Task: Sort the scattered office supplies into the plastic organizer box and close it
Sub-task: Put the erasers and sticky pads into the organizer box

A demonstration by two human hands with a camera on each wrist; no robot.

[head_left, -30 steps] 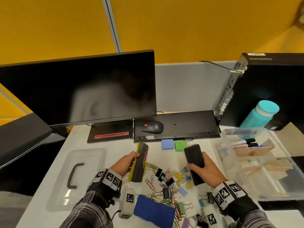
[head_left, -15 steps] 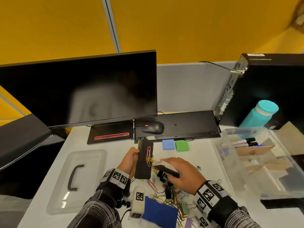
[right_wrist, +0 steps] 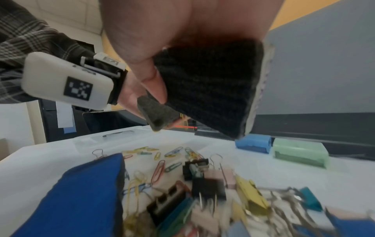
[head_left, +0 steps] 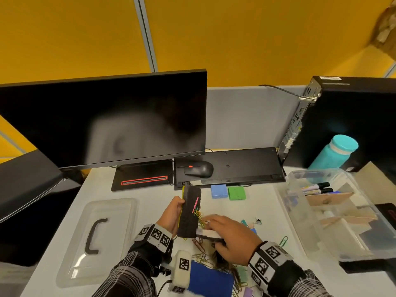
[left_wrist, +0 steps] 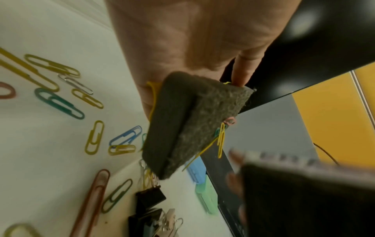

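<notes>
My left hand (head_left: 174, 211) grips a black felt eraser (head_left: 189, 213) upright by its yellow-edged side; pink, green and yellow paper clips cling to its face (left_wrist: 221, 137). My right hand (head_left: 232, 236) holds a second eraser (head_left: 209, 234), white back up and black felt (right_wrist: 209, 89) down, just right of the first and above the pile of paper clips and binder clips (right_wrist: 202, 184). The clear plastic organizer box (head_left: 285, 202) stands open at the right with markers (head_left: 315, 187) and cardboard dividers inside. Its lid (head_left: 120, 221) with a black handle lies at the left.
A small blue box (head_left: 219, 191) and a green box (head_left: 236, 193) sit in front of the black keyboard (head_left: 246, 166) and mouse (head_left: 199, 169). A blue felt pad (head_left: 210, 279) lies near me. Monitor (head_left: 107, 118), computer tower (head_left: 353, 116) and teal bottle (head_left: 334, 155) line the back.
My right hand turned its eraser felt side down and moved left, close beside the left eraser. My left hand lifted its eraser a little further from me, clips clinging.
</notes>
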